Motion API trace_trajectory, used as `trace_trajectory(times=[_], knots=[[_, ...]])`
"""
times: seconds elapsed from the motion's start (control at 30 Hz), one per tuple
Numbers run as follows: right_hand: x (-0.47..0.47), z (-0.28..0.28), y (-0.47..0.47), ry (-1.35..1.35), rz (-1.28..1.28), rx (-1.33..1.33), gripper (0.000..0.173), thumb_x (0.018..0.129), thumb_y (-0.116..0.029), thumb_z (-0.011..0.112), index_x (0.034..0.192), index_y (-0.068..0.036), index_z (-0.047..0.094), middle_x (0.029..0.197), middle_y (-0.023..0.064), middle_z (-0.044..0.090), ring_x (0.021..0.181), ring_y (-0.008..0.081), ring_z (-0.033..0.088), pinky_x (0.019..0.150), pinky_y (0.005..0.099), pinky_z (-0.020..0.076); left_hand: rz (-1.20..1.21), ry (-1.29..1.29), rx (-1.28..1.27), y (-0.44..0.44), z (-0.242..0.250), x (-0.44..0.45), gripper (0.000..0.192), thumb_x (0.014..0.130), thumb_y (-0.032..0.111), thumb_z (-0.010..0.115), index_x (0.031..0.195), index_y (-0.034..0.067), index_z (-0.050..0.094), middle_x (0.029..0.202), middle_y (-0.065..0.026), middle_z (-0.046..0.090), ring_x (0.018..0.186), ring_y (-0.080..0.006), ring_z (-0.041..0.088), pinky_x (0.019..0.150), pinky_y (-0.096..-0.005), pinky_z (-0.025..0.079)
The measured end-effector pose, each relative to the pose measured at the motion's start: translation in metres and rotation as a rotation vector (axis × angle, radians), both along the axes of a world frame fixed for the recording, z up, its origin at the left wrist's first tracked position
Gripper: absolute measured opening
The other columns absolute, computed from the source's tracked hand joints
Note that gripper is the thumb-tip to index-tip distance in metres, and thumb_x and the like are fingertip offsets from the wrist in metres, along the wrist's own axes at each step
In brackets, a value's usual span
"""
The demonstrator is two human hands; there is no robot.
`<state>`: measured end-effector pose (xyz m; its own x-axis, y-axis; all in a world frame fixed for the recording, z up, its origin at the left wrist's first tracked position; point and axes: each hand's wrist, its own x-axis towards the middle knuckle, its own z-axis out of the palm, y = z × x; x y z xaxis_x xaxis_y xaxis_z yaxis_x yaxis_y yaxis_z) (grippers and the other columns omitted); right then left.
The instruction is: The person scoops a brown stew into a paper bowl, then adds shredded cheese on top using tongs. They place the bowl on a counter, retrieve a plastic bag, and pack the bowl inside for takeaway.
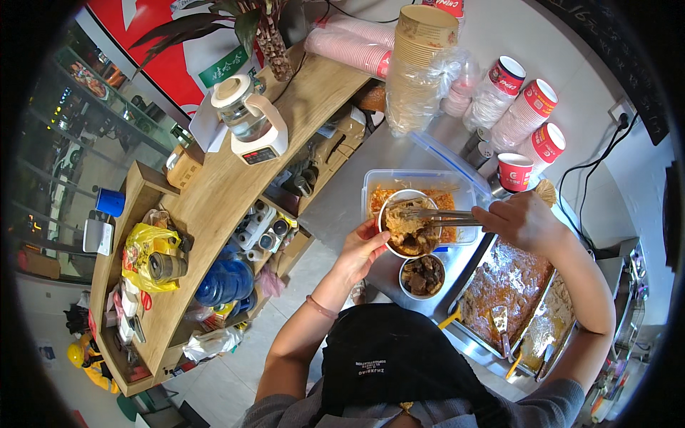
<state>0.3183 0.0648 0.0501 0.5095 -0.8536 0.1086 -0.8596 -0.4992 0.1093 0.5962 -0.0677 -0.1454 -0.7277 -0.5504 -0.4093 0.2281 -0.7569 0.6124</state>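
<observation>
My left hand [364, 247] grips a paper cup [383, 238] that is part full of light brown food pieces in reddish sauce [406, 232]. My right hand [516, 222] is closed around metal tongs [455, 215], whose tips reach into the cup and touch the food. Behind and partly under the cup sits a clear plastic container [465, 175] of orange-red food, its blue-edged lid [449, 160] tilted up behind it. Nearer my body, a second paper cup [402, 286] holds dark brown chunks and stands on the metal worktop.
Two metal trays of food [503, 289] with spatulas lie to the right. Stacked bowls [412, 85] and stacked paper cups [522, 120] stand at the back. A wooden counter [214, 198] on the left carries a glass kettle [249, 120] and a yellow bag [144, 257]. Cables [588, 160] hang at right.
</observation>
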Motion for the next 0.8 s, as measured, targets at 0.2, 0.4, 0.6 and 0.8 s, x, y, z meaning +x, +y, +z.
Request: trace_trajectory(times=[0.2, 0.4, 0.6, 0.8], knots=[[0.008, 0.011, -0.008, 0.004, -0.114, -0.025, 0.036, 0.073, -0.017, 0.078, 0.105, -0.005, 0.068, 0.072, 0.0021, 0.059, 0.059, 0.0182, 0.061, 0.050, 0.0330, 0.0457, -0.015, 0.042, 0.080, 0.004, -0.011, 0.003, 0.052, 0.089, 0.009, 0.072, 0.134, -0.001, 0.047, 0.124, -0.0085, 0.060, 0.111, -0.0179, 0.060, 0.096, -0.0349, 0.052], [0.005, 0.012, 0.002, -0.076, -0.215, -0.008, 0.036, 0.079, -0.023, 0.075, 0.111, -0.009, 0.069, 0.072, 0.0029, 0.058, 0.062, 0.0202, 0.061, 0.052, 0.0348, 0.0464, -0.029, 0.051, 0.053, 0.000, -0.011, 0.012, 0.051, 0.091, 0.013, 0.070, 0.134, -0.001, 0.047, 0.126, -0.0090, 0.060, 0.113, -0.0178, 0.060, 0.096, -0.0345, 0.052], [-0.002, -0.007, 0.019, -0.444, -0.480, 0.149, 0.037, 0.078, -0.012, 0.075, 0.112, -0.002, 0.067, 0.087, 0.0114, 0.067, 0.074, 0.0280, 0.066, 0.067, 0.0379, 0.0516, 0.111, 0.022, 0.084, -0.008, -0.019, 0.041, 0.056, 0.087, 0.014, 0.074, 0.133, -0.003, 0.047, 0.124, -0.0106, 0.061, 0.112, -0.0207, 0.061, 0.095, -0.0356, 0.054], [-0.044, -0.064, 0.034, -0.346, -0.774, 0.400, 0.037, 0.077, -0.017, 0.076, 0.110, -0.001, 0.066, 0.088, 0.0200, 0.067, 0.082, 0.0358, 0.067, 0.071, 0.0436, 0.0519, 0.305, -0.077, 0.004, -0.034, -0.018, 0.118, 0.057, 0.086, 0.018, 0.076, 0.131, -0.002, 0.047, 0.123, -0.0124, 0.060, 0.111, -0.0225, 0.061, 0.096, -0.0385, 0.054]])
